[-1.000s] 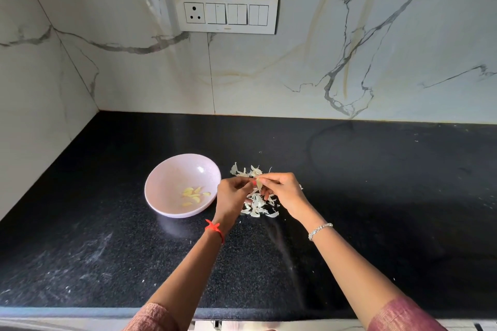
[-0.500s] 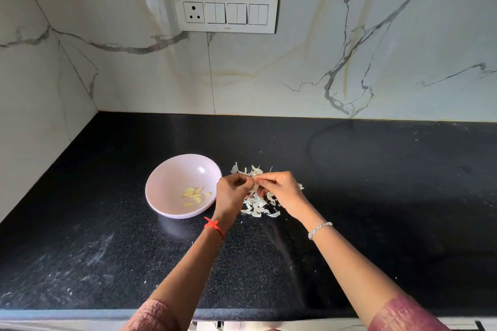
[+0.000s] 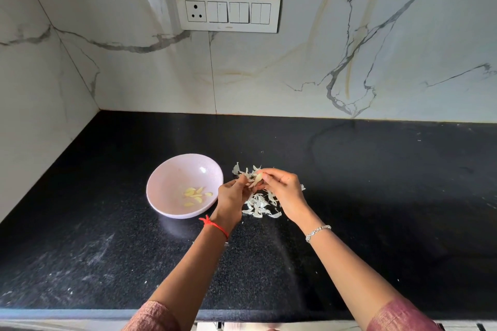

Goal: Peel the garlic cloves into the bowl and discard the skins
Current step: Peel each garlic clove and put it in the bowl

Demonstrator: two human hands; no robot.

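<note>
A pale pink bowl (image 3: pixel 172 177) sits on the black counter with several peeled yellow garlic cloves (image 3: pixel 195 195) in it. To its right lies a pile of white garlic skins (image 3: pixel 258 204). Above that pile my right hand (image 3: pixel 285 191) pinches a pale garlic clove (image 3: pixel 257 179) at its fingertips. My left hand (image 3: pixel 232 196) is close beside it, fingers curled and touching the lower end of the same clove or its skin.
The black granite counter (image 3: pixel 376 196) runs to marble walls at the back and left. A white switch panel (image 3: pixel 228 11) hangs on the back wall. The counter's front edge (image 3: pixel 80 313) lies near my sleeves. Fine white specks dust the counter's left front.
My hands have drawn slightly apart, and the clove now shows between the fingertips. Bowl and skin pile have not moved.
</note>
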